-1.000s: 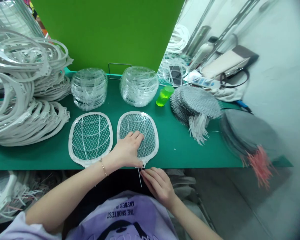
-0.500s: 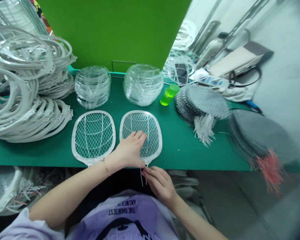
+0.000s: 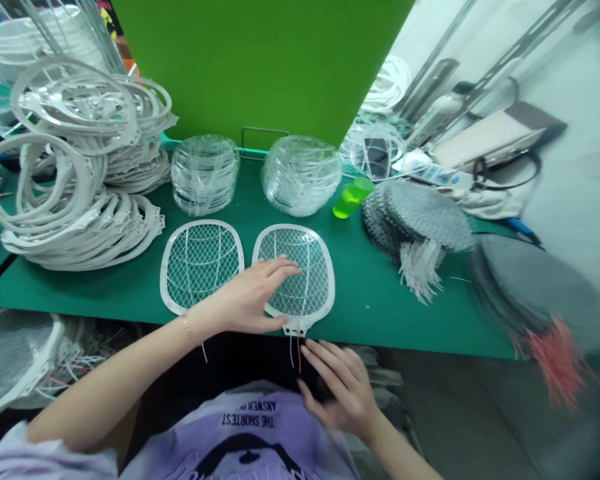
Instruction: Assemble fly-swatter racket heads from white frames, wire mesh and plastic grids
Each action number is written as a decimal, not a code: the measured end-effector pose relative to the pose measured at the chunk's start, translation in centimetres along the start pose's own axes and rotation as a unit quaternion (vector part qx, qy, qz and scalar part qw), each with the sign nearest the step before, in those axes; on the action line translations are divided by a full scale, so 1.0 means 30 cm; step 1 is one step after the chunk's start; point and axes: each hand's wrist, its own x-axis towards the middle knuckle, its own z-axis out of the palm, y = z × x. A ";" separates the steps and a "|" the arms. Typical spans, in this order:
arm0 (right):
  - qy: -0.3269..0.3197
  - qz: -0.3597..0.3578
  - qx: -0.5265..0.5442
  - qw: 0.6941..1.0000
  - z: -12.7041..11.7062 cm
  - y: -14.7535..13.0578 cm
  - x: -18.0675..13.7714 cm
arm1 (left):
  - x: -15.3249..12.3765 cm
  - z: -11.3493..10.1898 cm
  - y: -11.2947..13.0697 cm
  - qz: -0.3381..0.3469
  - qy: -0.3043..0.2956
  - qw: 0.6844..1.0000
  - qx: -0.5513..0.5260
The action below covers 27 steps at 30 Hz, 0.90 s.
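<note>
Two white racket-shaped mesh frames lie side by side on the green table. My left hand lies flat with fingers stretched out on the lower left of the right frame, pressing it down. The left frame lies untouched beside it. Thin white and red wires hang from the right frame's neck over the table edge. My right hand hovers just below those wires, fingers spread and slightly blurred, holding nothing.
A big heap of white plastic rims fills the left. Two stacks of clear grids stand at the back before a green board. A green cup, grey mesh stacks with wire tails and red-tailed ones lie right.
My right hand has let go of the wires at the frame's neck and dropped away, opening its fingers. My left hand's fingers have stretched flatter over the mesh. The view shifted left.
</note>
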 end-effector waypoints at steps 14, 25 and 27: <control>-0.102 -0.045 0.043 0.993 0.246 -0.223 0.193 | -0.421 0.025 -0.111 -0.120 0.014 0.985 0.127; 0.017 -0.014 0.151 0.988 0.334 -0.252 0.240 | -0.451 0.062 -0.155 -0.060 0.084 0.995 0.006; 0.039 0.032 0.180 0.982 0.333 -0.254 0.258 | -0.447 0.065 -0.156 -0.055 0.084 0.995 0.014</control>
